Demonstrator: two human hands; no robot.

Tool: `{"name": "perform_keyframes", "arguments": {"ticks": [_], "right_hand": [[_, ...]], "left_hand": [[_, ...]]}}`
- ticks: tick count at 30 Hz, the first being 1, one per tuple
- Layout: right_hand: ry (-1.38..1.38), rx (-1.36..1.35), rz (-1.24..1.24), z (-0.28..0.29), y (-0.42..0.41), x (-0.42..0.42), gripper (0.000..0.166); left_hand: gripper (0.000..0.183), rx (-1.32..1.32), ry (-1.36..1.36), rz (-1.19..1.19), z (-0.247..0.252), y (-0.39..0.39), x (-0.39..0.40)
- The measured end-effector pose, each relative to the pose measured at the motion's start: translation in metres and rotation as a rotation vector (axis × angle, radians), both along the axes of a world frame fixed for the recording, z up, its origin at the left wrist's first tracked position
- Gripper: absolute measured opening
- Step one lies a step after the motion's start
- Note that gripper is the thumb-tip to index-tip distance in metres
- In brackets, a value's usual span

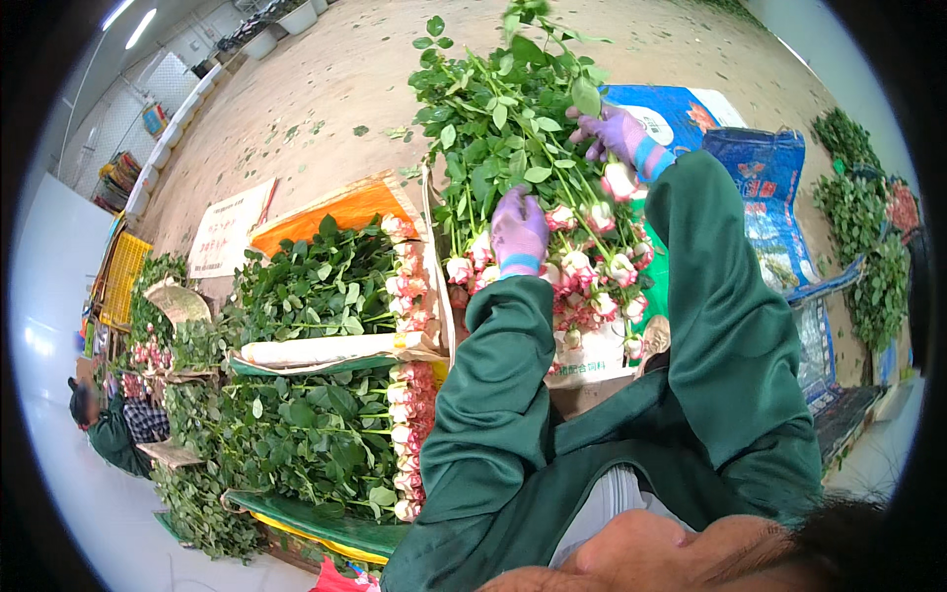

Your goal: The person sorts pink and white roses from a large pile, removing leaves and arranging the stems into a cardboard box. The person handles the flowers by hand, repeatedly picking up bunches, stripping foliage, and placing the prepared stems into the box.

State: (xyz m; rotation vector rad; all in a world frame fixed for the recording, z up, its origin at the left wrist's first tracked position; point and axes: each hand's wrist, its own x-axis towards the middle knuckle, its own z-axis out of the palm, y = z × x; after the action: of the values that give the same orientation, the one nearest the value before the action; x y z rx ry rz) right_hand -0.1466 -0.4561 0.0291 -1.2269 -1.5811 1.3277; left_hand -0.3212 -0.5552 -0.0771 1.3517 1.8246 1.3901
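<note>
Before me lies a heap of cut roses (581,270), its pink-edged white blooms towards me and its leafy stems (496,133) pointing away. My left hand (520,228), in a purple and pink knitted glove with a blue cuff, rests on the heap just above some blooms; whether it grips a stem is hidden. My right hand (610,133), gloved alike, is at the heap's right side among upper stems and leaves, fingers bent. A white and pink rose (620,181) hangs just below it. I cannot tell which stem, if any, it holds.
Stacked rows of roses (318,429) lie at left between wrappings, with a rolled sheet (333,349) dividing them. Blue printed sacks (762,200) lie at right, near more greenery (851,207). Fallen leaves dot the floor (333,89). A person (111,429) in green sits at far left.
</note>
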Motion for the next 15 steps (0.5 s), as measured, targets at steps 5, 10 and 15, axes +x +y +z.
{"name": "perform_keyframes", "arguments": {"ticks": [5,10,15], "right_hand": [[-0.261,-0.142,0.035,-0.064,0.027,-0.001,0.034],[-0.190,-0.223,0.054,-0.135,0.040,0.004,0.029],[-0.234,-0.190,0.107,-0.093,0.047,0.009,0.029]], "left_hand": [[0.023,0.203,-0.266,0.100,-0.004,-0.009,-0.014],[0.021,0.286,-0.481,0.077,0.014,-0.020,-0.004],[0.027,0.259,-0.470,0.029,0.013,-0.017,-0.004]]}}
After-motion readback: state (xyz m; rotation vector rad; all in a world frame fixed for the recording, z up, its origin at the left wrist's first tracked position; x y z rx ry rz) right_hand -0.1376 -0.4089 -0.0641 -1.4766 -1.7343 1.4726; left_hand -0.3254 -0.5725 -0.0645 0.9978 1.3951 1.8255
